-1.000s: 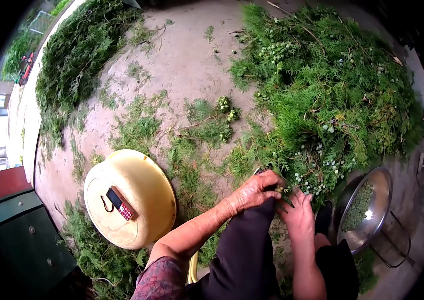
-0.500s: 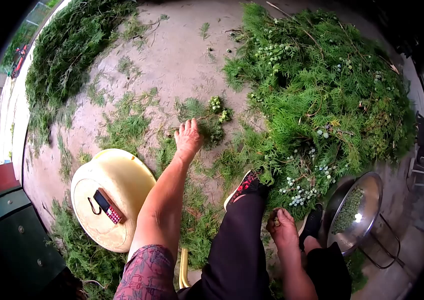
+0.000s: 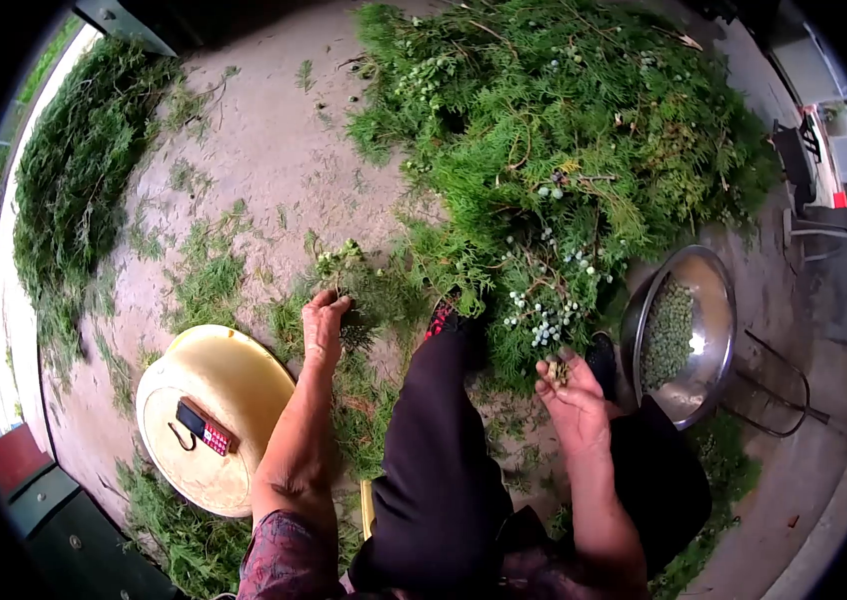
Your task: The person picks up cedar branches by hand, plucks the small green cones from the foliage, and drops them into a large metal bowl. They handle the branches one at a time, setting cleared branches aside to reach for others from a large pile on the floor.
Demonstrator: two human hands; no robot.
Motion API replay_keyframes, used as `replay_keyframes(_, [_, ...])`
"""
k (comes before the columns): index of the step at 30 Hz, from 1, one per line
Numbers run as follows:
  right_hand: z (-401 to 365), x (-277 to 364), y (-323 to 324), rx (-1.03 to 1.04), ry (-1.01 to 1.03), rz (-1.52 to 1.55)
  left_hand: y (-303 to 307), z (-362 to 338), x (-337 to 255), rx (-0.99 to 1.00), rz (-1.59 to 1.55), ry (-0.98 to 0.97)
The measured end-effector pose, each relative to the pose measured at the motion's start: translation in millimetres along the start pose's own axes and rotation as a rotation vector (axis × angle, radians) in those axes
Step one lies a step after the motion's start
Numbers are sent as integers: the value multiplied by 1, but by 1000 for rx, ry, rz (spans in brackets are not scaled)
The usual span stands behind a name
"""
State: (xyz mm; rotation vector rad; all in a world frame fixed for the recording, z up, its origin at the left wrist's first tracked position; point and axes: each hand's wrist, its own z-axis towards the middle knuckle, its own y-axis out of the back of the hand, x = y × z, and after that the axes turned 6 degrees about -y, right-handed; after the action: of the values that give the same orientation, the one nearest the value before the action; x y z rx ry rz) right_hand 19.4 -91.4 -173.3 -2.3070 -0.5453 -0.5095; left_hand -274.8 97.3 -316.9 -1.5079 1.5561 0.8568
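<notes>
My left hand [image 3: 323, 328] pinches a green conifer sprig [image 3: 342, 262] with pale green seed cones at its top, lifted over the floor. My right hand [image 3: 580, 408] is turned palm up, its fingers curled around a few pale brownish-green cones [image 3: 556, 373]. Close to it on the right, a steel bowl [image 3: 712, 300] stands tilted, with many small green cones [image 3: 668, 338] inside. Just above my right hand, blue-green cones [image 3: 547, 318] hang in clusters on the large branch pile [image 3: 584, 130].
An upturned yellow basin [image 3: 244, 365] sits at left, with a red mobile phone [image 3: 205, 427] on its base. Another heap of branches [image 3: 84, 170] lies at the far left. Loose sprigs [image 3: 206, 280] litter the concrete floor. Metal stool legs [image 3: 789, 400] stand beside the bowl.
My left hand has taken hold of the sprig and lifted it toward me. My right hand has risen and turned, showing the cones in it. The view has swung to the right.
</notes>
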Motion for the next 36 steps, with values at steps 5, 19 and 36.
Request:
replay_keyframes(5, [-34,23,-28,89,123,-22,-16,-60,-85,49,-166,-19])
replay_keyframes(19, [-204,64,-52,325,435,-41,-102,-256,-248,487,-349,-221])
replay_keyframes(36, [-290,54,-6,274,575,-88,-139,-395,-182,946,1126,-924])
